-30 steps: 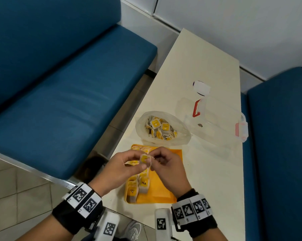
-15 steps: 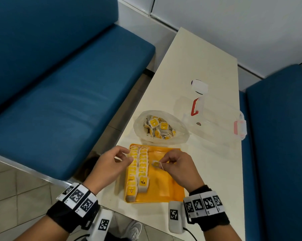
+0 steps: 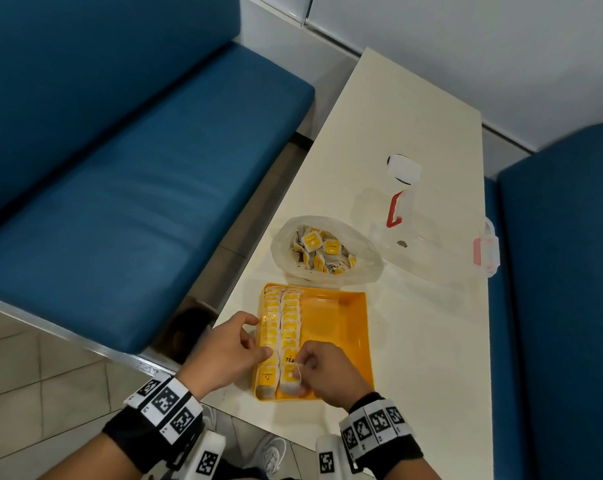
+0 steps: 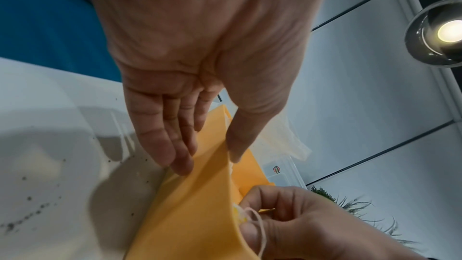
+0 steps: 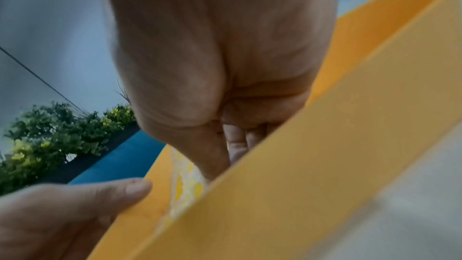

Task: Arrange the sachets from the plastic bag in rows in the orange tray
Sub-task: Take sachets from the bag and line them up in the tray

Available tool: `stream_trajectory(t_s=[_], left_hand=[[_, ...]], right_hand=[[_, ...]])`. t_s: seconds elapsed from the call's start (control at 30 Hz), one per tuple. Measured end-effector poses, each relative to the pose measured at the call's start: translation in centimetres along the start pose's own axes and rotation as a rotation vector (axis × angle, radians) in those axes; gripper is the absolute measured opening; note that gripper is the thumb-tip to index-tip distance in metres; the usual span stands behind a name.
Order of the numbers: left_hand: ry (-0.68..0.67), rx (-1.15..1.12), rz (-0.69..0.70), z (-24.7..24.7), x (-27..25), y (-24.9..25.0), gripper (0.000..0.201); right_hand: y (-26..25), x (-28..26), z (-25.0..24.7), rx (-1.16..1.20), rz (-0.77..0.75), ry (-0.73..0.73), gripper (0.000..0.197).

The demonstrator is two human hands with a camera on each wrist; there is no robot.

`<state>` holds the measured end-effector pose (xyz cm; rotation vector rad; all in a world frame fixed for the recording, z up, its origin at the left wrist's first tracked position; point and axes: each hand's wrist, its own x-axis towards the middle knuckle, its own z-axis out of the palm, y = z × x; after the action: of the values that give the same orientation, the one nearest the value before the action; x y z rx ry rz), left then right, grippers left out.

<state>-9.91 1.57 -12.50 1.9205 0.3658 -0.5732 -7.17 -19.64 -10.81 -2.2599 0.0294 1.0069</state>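
Note:
The orange tray [image 3: 341,327] lies on the table's near part, with two rows of yellow-and-white sachets [image 3: 281,320] along its left side. My right hand [image 3: 300,375] pinches one sachet [image 3: 289,377] by its edge and string at the near end of the second row. In the right wrist view the thumb and fingers [image 5: 220,167] press that sachet [image 5: 187,185] down behind the tray wall. My left hand [image 3: 255,336] is at the tray's left wall: straight fingers [image 4: 182,165] lie against the outside and the thumb rests at the rim. The plastic bag [image 3: 362,268] with several sachets stands just beyond the tray.
A clear plastic box [image 3: 431,251] with red clasps stands to the right of the bag. The cream table [image 3: 397,116] is narrow, with blue benches [image 3: 120,168] on both sides. The tray's right half [image 3: 334,341] holds no sachets.
Both hands held the sachet above the tray a second ago. Since then the right hand brought it down to the near end of the second row, and the left hand went to the tray's left wall.

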Motion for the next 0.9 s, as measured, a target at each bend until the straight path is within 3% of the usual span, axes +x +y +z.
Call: stream_trajectory(t_s=[0.2,0.33,0.5,0.9], left_hand=[[-0.012,-0.001,-0.014,0.0,-0.1,0.1,0.053],[-0.02,-0.005,-0.021,0.1,0.1,-0.1,0.055],[-0.027,0.008,0.001,0.0,0.0,-0.1,0.069],[-0.083,0.103,0.022,-0.1,-0.3,0.5,0.073]], right_hand=[[0.1,0.4,1.4,0.028,0.026,0.114,0.01],[0.2,0.0,1.4,-0.058,-0.01,0.158,0.027],[0.2,0.1,1.9,-0.234,-0.065,0.155,0.031],[-0.2,0.2,1.8,-0.242,-0.094,0.198,0.02]])
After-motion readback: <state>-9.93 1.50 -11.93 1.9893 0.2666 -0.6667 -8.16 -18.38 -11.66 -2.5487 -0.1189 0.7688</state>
